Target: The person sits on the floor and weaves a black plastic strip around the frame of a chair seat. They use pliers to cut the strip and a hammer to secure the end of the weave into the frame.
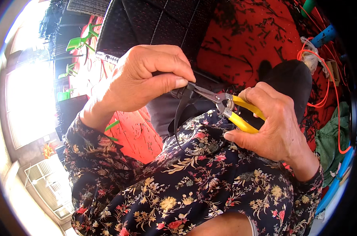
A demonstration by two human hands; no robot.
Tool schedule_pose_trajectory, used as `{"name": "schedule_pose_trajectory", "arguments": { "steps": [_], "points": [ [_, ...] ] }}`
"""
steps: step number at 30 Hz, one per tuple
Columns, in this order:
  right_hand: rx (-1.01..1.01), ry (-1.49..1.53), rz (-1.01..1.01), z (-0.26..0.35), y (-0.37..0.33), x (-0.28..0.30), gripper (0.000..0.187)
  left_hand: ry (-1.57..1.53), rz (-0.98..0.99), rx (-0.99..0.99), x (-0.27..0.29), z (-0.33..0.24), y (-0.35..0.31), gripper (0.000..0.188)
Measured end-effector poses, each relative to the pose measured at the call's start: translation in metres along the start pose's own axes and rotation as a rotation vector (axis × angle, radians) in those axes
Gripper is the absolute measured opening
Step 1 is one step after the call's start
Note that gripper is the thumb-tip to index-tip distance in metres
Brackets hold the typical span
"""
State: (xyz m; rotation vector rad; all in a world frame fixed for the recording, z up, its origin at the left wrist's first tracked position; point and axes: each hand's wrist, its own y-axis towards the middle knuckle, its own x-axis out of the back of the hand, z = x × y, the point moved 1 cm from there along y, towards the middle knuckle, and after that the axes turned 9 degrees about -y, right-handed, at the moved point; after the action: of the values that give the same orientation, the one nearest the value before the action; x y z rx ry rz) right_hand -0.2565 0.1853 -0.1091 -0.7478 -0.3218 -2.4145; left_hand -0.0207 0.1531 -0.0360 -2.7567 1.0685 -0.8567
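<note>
Over the lap of a person in a dark floral top [194, 173], two bare hands meet at a narrow black strip [181, 112]. The right hand [279, 118] wraps the spread yellow handles of a pair of snips [221, 100]; the left hand [147, 76] pinches the strip's upper end between thumb and forefinger. From that pinch the strip hangs lengthwise toward the lap, its long axis crossing that of the snips, whose blades point left and slightly up. The blade tips reach the strip just beside the left fingertips, the nearer hand; whether it lies between them, I cannot tell. Beyond, a black panel [147, 27] shows pale stitching, dark scraps [234, 24] litter the red floor [137, 135], and a green chair [74, 44] stands farther off.
</note>
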Motion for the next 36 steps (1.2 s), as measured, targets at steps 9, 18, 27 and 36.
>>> {"name": "schedule_pose_trajectory", "arguments": {
  "steps": [9,18,27,36],
  "points": [
    [0.065,-0.105,-0.024,0.003,0.006,0.007,0.046,-0.006,0.003,-0.043,0.001,0.0,0.001,0.011],
    [0.093,-0.14,-0.021,0.004,0.011,0.007,0.038,-0.032,-0.023,-0.083,0.001,0.006,-0.002,0.012],
    [0.093,-0.102,-0.05,0.001,0.009,0.005,0.041,-0.023,-0.025,-0.087,-0.001,0.005,-0.002,0.012],
    [0.084,-0.192,-0.006,0.005,0.013,0.009,0.042,0.015,-0.03,-0.155,-0.001,0.005,-0.003,0.012]
  ]
}}
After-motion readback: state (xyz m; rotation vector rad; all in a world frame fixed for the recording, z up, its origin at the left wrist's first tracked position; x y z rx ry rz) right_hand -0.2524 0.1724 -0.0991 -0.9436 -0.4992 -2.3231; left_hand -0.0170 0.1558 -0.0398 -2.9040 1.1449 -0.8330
